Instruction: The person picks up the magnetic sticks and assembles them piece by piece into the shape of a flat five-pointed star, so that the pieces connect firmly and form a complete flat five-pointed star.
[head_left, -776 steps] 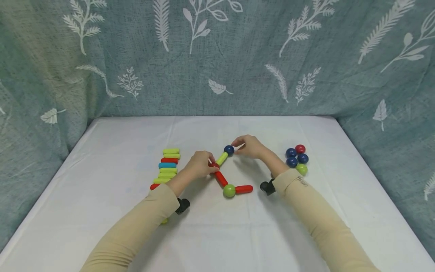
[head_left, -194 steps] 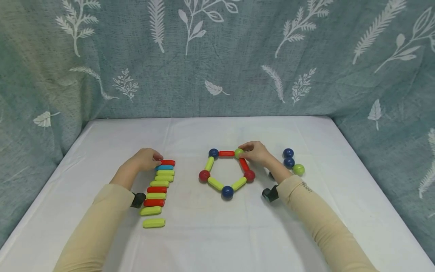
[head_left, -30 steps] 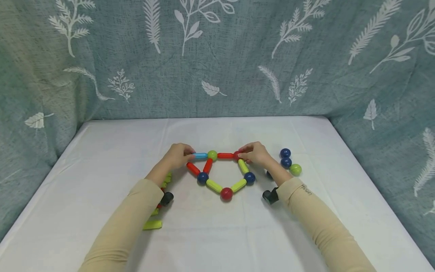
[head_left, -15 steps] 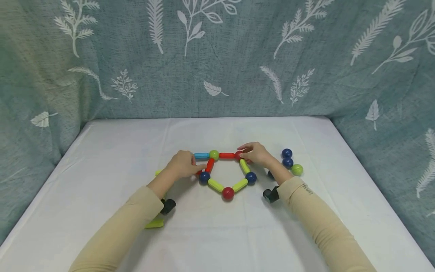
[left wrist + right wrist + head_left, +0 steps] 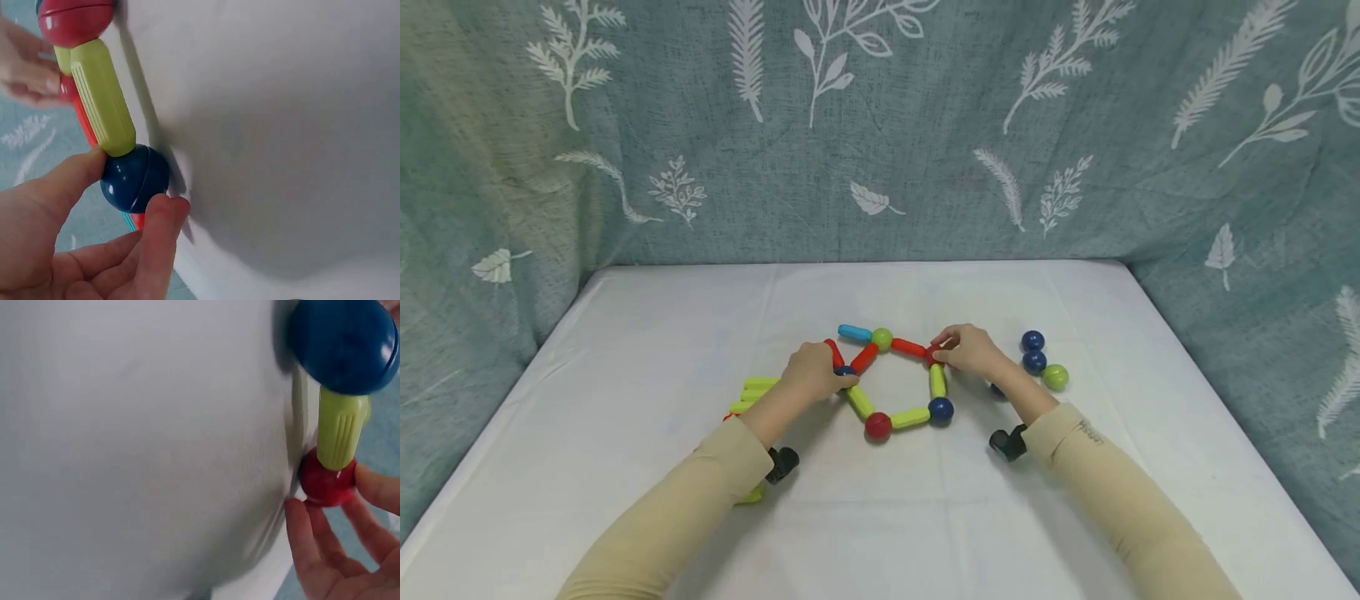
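A five-sided ring of magnetic-looking rods and balls lies mid-table in the head view. My left hand grips its left blue ball, thumb on one side and fingers on the other. My right hand holds the red ball at the ring's right corner with thumb and fingertips. The green ball tops the ring, joined by red rods. A second red ball and a blue ball form the near corners, with yellow-green rods between. A light-blue rod juts left from the green ball.
Yellow-green rods lie in a stack at left, partly hidden by the left forearm. Loose blue balls and a green ball sit to the right, beside the right wrist. A patterned curtain hangs behind the table.
My left hand has gone from the light-blue rod to the left blue ball. The ring has turned clockwise in the head view. Earlier, the ring was built up from a short chain.
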The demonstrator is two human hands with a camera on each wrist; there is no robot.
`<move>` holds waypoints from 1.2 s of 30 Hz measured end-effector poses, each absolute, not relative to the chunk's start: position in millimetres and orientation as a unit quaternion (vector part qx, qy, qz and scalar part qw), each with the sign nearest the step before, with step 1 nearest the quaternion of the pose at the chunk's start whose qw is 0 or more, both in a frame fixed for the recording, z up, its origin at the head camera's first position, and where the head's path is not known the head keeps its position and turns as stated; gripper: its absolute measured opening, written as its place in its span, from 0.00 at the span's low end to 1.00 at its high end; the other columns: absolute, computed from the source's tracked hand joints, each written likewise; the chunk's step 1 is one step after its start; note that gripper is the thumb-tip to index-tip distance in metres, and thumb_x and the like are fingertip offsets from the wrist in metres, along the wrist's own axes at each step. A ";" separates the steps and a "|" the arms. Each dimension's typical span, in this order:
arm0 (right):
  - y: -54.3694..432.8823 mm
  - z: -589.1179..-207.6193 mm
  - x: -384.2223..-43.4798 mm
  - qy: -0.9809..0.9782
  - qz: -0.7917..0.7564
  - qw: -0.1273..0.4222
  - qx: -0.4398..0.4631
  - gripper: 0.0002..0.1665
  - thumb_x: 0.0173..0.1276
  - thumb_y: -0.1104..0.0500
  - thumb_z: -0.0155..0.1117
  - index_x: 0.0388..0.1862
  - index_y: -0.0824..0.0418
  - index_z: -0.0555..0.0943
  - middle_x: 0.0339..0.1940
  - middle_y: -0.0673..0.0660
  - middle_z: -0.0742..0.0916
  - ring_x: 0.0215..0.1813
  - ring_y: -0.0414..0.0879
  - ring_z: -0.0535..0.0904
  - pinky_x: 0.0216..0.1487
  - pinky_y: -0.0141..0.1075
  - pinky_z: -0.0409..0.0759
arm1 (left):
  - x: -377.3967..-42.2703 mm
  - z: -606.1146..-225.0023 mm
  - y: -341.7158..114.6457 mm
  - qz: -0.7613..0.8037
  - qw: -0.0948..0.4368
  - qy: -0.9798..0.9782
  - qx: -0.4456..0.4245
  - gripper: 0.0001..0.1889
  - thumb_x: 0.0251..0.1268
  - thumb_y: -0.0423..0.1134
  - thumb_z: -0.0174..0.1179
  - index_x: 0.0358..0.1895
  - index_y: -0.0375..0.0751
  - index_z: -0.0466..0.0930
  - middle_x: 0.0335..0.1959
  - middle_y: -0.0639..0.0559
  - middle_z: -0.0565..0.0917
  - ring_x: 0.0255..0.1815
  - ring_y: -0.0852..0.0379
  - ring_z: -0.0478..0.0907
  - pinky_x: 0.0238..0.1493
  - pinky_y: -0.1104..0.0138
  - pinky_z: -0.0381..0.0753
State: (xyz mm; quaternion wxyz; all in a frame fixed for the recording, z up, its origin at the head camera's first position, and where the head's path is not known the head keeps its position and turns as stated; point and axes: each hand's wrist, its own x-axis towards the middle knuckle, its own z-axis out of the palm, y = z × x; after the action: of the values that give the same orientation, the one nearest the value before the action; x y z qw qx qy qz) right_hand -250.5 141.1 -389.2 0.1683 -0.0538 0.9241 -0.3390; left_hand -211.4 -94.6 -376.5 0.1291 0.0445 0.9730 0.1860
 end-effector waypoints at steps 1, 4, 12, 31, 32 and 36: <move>141.7 -389.3 -247.6 0.926 -0.335 0.164 -0.059 0.15 0.64 0.59 0.60 0.47 0.64 0.79 0.45 0.61 0.81 0.41 0.50 0.76 0.39 0.37 0.75 | -213.9 -376.6 -95.0 0.193 0.133 0.971 0.043 0.18 0.53 0.46 0.66 0.21 0.36 0.70 0.15 0.51 0.69 0.18 0.58 0.68 0.19 0.73 0.64; 143.9 -389.1 -238.1 0.930 -0.327 0.156 -0.070 0.13 0.62 0.59 0.62 0.43 0.65 0.79 0.38 0.59 0.82 0.38 0.49 0.75 0.38 0.37 0.74 | -221.7 -376.4 -95.2 0.213 0.150 0.965 0.037 0.17 0.54 0.44 0.65 0.24 0.35 0.69 0.17 0.50 0.69 0.18 0.58 0.68 0.20 0.73 0.64; 150.4 -389.4 -211.8 0.929 -0.318 0.170 -0.083 0.10 0.60 0.57 0.64 0.32 0.64 0.77 0.28 0.54 0.82 0.28 0.45 0.74 0.28 0.31 0.72 | -237.1 -373.9 -92.5 0.247 0.185 0.951 0.035 0.25 0.56 0.41 0.64 0.53 0.27 0.73 0.43 0.40 0.78 0.37 0.53 0.73 0.38 0.67 0.76; 157.9 -385.9 -191.3 0.928 -0.316 0.159 -0.113 0.08 0.59 0.56 0.65 0.29 0.60 0.79 0.25 0.50 0.81 0.31 0.45 0.74 0.31 0.34 0.73 | -248.2 -383.3 -85.7 0.280 0.167 0.943 0.066 0.21 0.56 0.39 0.64 0.53 0.34 0.77 0.44 0.43 0.80 0.40 0.53 0.71 0.43 0.64 0.74; 161.3 -384.2 -193.0 0.924 -0.329 0.150 -0.122 0.07 0.60 0.56 0.65 0.30 0.60 0.80 0.26 0.50 0.82 0.33 0.45 0.75 0.34 0.35 0.75 | -247.9 -382.9 -85.1 0.281 0.168 0.943 0.066 0.21 0.56 0.39 0.64 0.53 0.34 0.77 0.45 0.43 0.80 0.41 0.52 0.71 0.44 0.64 0.74; 181.0 -378.0 -206.7 0.901 -0.389 0.089 -0.168 0.07 0.62 0.58 0.63 0.33 0.61 0.82 0.33 0.53 0.85 0.41 0.48 0.79 0.44 0.41 0.77 | -247.6 -383.9 -85.0 0.280 0.162 0.944 0.066 0.22 0.57 0.41 0.64 0.54 0.35 0.77 0.47 0.43 0.79 0.44 0.51 0.73 0.47 0.61 0.74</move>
State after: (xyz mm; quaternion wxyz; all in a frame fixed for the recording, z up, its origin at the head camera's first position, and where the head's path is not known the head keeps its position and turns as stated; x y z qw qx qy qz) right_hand -206.7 181.0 -378.0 0.0892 -0.1675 0.9013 -0.3895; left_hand -247.6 -85.0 -383.9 0.1618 0.0662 0.9440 0.2797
